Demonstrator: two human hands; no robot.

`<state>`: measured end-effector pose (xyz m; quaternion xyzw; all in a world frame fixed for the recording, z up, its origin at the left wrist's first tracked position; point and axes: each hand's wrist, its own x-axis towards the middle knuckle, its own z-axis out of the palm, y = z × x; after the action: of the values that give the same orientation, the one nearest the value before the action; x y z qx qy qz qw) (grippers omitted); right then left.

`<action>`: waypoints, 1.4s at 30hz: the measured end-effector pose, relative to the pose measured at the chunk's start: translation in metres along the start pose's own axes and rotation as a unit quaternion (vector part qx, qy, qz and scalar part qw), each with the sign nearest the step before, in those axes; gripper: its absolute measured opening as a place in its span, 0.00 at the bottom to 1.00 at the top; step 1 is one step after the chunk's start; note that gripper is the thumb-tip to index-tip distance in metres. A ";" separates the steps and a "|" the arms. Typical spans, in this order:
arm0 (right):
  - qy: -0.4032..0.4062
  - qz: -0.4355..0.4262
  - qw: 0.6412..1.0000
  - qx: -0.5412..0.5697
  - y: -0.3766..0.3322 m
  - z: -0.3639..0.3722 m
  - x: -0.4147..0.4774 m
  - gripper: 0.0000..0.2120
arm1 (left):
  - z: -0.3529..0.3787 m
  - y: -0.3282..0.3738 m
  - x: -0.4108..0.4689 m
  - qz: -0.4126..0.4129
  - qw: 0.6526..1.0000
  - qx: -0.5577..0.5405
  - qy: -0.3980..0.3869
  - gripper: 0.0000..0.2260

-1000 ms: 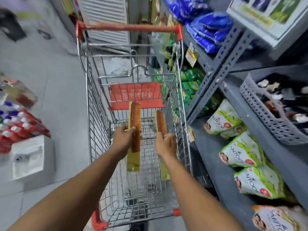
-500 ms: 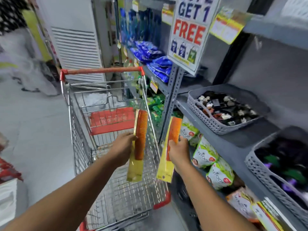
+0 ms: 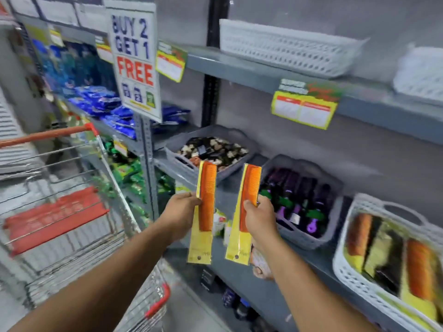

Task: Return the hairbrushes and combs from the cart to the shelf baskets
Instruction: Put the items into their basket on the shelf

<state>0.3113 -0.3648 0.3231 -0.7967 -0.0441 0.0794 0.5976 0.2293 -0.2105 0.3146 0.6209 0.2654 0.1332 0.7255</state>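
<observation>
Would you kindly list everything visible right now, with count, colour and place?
packaged combs: two, orange on yellow cards, one per hand
cart: one, wire with red trim, left
promo sign: one, white, on shelf upright
price tags: several, yellow, on shelf edges
grey baskets: two, middle shelf, holding hair clips and purple brushes
white comb basket: one, middle shelf right, holding orange and dark combs
upper white baskets: two, top shelf
blue packets: many, left shelf
left hand: holding one comb
right hand: holding the other
</observation>
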 end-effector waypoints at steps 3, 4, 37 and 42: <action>0.044 0.008 0.999 0.002 -0.002 -0.044 0.002 0.05 | 0.041 0.004 0.006 0.008 0.998 0.027 -0.048 0.09; 0.058 0.013 0.998 0.009 -0.001 -0.061 0.002 0.05 | 0.060 0.005 0.007 0.001 0.997 0.009 -0.074 0.09; 0.207 0.133 0.937 -0.248 0.080 -0.362 0.028 0.25 | 0.420 -0.024 -0.034 0.020 0.938 0.264 -0.222 0.22; 0.196 0.149 0.923 -0.296 0.095 -0.368 0.040 0.27 | 0.432 -0.029 -0.038 0.038 0.919 0.333 -0.208 0.13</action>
<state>0.4145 -0.7322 0.3297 -0.9342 0.1719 -0.0066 0.3127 0.4318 -0.5945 0.3324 0.8501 0.1135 -0.0678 0.5097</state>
